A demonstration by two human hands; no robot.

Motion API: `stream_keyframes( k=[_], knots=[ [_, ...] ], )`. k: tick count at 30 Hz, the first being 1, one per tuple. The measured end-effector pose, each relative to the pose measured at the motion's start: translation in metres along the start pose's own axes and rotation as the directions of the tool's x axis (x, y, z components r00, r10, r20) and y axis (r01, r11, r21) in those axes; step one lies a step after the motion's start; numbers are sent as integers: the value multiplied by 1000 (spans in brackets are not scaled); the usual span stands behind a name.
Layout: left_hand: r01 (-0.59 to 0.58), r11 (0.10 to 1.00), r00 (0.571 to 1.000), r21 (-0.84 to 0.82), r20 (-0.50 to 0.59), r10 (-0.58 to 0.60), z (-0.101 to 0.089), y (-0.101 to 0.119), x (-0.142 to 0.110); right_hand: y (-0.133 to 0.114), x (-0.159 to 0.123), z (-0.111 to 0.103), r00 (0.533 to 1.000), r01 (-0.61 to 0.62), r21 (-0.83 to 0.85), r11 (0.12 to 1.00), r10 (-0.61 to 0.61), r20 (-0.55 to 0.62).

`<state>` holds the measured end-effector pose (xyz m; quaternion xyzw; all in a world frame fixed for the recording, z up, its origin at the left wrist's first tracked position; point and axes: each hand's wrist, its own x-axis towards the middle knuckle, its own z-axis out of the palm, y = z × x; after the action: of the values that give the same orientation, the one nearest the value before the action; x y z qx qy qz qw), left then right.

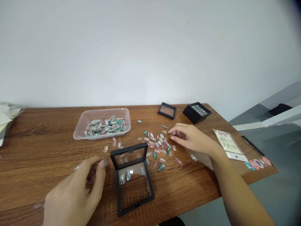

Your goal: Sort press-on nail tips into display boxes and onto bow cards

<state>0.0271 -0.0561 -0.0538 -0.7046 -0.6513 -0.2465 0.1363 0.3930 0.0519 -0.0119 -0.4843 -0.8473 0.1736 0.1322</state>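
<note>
Our left hand (78, 185) pinches a clear nail tip (105, 162); our right hand (194, 138) curls half-open by loose nails (159, 143), its hold unclear

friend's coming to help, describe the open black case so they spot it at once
On the wooden table, just right of the left hand, sits a square black frame with clear windows. A few nail tips lie inside it. Unlike the black cases by the wall, its lid stands raised.

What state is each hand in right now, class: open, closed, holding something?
Left hand: closed, apparently on a clear nail.
Right hand: at the loose nails; grip cannot be told.
</note>
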Motion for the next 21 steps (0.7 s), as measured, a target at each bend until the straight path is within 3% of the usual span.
stream_keyframes(
  k=[9, 21],
  knots=[
    [1, 1000, 1000, -21, 4, -1, 0, 2, 2, -8, 5, 10, 993, 84, -25, 996, -81, 80],
    [58, 998, 997, -38, 55, -56, -1, 1, 0, -12, 7, 13, 991, 122, -76, 990, -118, 56]
  ],
)
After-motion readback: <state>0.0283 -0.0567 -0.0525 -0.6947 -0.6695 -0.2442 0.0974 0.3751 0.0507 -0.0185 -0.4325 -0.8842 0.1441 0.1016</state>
